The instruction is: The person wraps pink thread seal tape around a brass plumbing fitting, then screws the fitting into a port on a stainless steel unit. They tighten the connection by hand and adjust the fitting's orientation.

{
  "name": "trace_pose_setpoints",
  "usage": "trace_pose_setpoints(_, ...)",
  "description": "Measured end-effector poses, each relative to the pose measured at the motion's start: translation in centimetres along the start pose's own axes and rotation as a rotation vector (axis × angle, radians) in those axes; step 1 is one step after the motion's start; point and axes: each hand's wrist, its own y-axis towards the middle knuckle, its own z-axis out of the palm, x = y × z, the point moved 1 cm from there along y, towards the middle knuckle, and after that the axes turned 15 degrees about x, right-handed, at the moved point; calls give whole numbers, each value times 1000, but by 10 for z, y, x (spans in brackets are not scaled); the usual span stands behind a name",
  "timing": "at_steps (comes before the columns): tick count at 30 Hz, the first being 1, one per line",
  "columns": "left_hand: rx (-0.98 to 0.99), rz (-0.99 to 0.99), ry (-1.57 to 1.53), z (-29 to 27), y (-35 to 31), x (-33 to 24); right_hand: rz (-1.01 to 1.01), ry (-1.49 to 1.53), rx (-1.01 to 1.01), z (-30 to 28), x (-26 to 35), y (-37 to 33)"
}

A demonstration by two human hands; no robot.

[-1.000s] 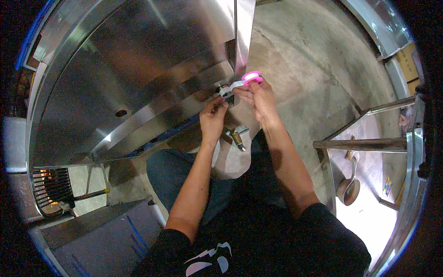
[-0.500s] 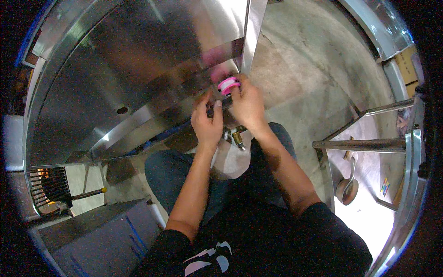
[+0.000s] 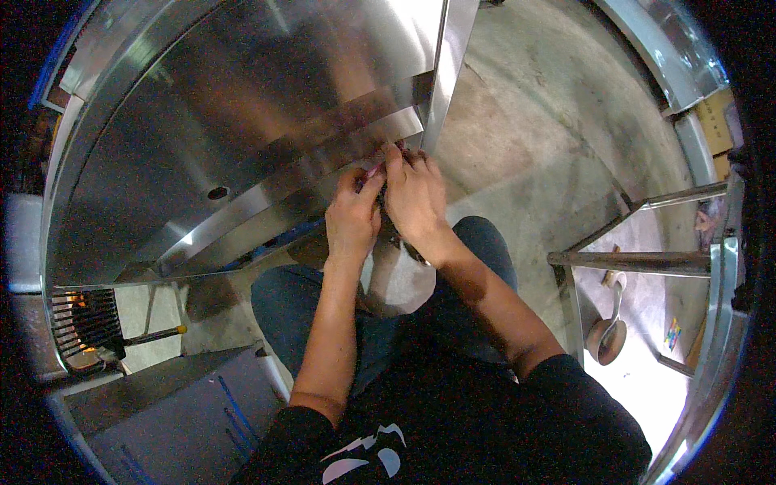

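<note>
Near the lower edge of the steel panel, my L hand & R hand are close tog., fingers bent. Pink spool, mostly hidden, peeks out by my L thumb; can't tell if either's gripping it.

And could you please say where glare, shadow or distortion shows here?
All in the head view: glare whitens the steel panel near its top right; shadow crosses the right forearm; the surface below the ladle is washed out; edges bend toward the rim.
</note>
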Motion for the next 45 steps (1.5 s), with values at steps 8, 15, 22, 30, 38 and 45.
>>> trace_pose_setpoints(8,-18,-53,-39,2,-11,12,83,352,-241,23,-23,-29)
trace_pose_setpoints(15,12,-151,-52,23,-16,19,262,516,-196,62,-42,-39)
trace_pose_setpoints(22,-24,-188,-136,63,-5,27,396,718,-93,93,-54,-43)
trace_pose_setpoints(30,-129,-44,-291,109,23,32,556,1833,355,126,-77,-39)
trace_pose_setpoints(38,-135,-139,-451,113,30,17,719,2377,227,122,-88,-29)
trace_pose_setpoints(45,-145,-51,-371,107,31,9,808,2155,105,146,-100,-9)
